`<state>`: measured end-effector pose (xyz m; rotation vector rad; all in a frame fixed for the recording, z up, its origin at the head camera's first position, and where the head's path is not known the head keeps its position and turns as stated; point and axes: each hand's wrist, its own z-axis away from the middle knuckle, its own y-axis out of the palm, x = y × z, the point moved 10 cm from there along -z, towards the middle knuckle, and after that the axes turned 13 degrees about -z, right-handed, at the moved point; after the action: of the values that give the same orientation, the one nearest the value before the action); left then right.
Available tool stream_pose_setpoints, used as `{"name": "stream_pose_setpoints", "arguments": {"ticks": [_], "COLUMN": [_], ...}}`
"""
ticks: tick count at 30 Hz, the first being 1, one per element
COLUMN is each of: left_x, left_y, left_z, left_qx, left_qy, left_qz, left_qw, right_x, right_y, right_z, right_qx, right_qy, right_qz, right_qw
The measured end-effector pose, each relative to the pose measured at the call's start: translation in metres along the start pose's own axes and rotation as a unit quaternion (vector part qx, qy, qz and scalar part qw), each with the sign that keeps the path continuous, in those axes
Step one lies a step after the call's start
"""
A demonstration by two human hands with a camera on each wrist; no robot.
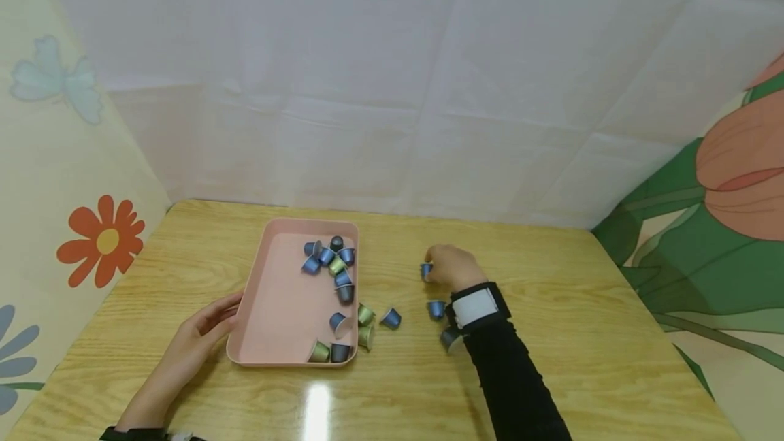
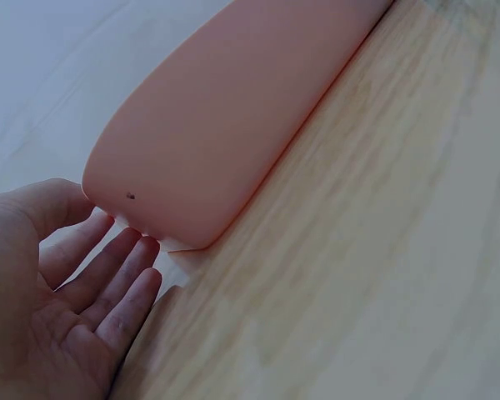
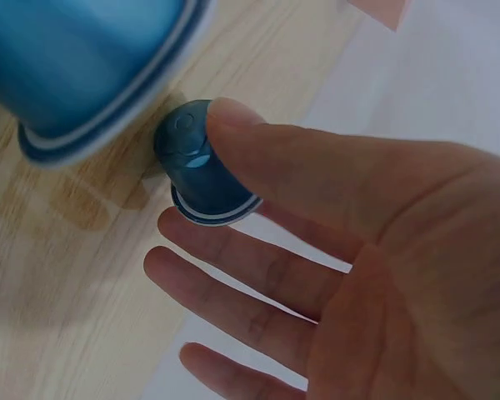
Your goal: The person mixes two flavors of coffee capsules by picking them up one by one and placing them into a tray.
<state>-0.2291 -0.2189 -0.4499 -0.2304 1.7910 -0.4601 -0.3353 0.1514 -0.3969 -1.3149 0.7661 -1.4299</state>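
With thumb and forefinger, my right hand (image 1: 456, 268) pinches a blue coffee capsule (image 3: 202, 175) at the table's right-centre. In the right wrist view the other fingers stretch out behind it. A second blue capsule (image 1: 436, 309) lies nearer me, large at the top left of the right wrist view. My left hand (image 1: 194, 342) touches the left wall of a pink tray (image 1: 275, 298), its fingertips (image 2: 136, 236) against the outside, fingers loosely extended. Blue, green and dark capsules lie along the tray's right side, among them a green capsule (image 1: 319, 351).
Outside the tray's right wall lie two green capsules (image 1: 365, 337), with a blue capsule (image 1: 390, 318) beside them. A dark capsule (image 1: 450, 339) is partly hidden by the right wrist. White sheeting (image 1: 392, 87) rises behind the wooden table (image 1: 539, 291); printed panels stand at both sides.
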Motion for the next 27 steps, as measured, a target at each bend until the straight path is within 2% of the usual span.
{"name": "stream_pose_setpoints", "arguments": {"ticks": [15, 27], "left_x": [0.002, 0.001], "left_y": [0.001, 0.0], "left_z": [0.001, 0.0], "left_qx": [0.0, -0.003], "left_qy": [-0.015, -0.009], "left_qz": [-0.002, -0.01], "left_qw": [0.9999, 0.9999], "right_x": [0.001, 0.012], "right_y": [0.003, -0.002], "right_z": [-0.006, 0.001], "right_qx": [0.005, -0.005], "right_qy": [0.007, -0.002], "right_qz": [0.015, 0.029], "right_qw": [0.9998, 0.9996]}}
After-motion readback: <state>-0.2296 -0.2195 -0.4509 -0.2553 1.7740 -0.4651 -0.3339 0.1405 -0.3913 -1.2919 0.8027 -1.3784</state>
